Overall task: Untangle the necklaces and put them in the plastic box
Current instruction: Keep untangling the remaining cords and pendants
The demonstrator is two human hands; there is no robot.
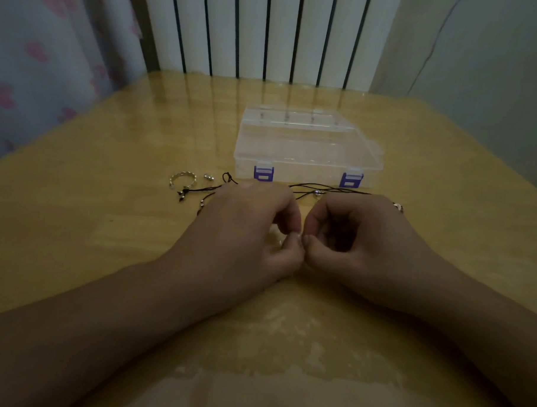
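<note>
Curling inward, your left hand (244,230) and right hand (352,237) meet at the middle of the wooden table (107,211), thumbs and forefingers tip to tip. Both hands are closed into a pinch, yet whatever sits between the fingertips is too small and dim to make out, so you cannot tell from here whether a cord is actually caught there. Your 2 forearms come in from the lower corners and converge, wrists low over the tabletop, knuckles turned toward the box.

The necklaces (311,188), thin black cords with small silvery beads, lie on the table just past your knuckles, running out to both sides; your hands hide their middle stretch. A twisted metal ring (182,179) and a small silver bead (209,177) sit near the cords' left end.

The plastic box (306,146) stands closed just beyond the cords, its 2 blue latches (264,174) facing you
</note>
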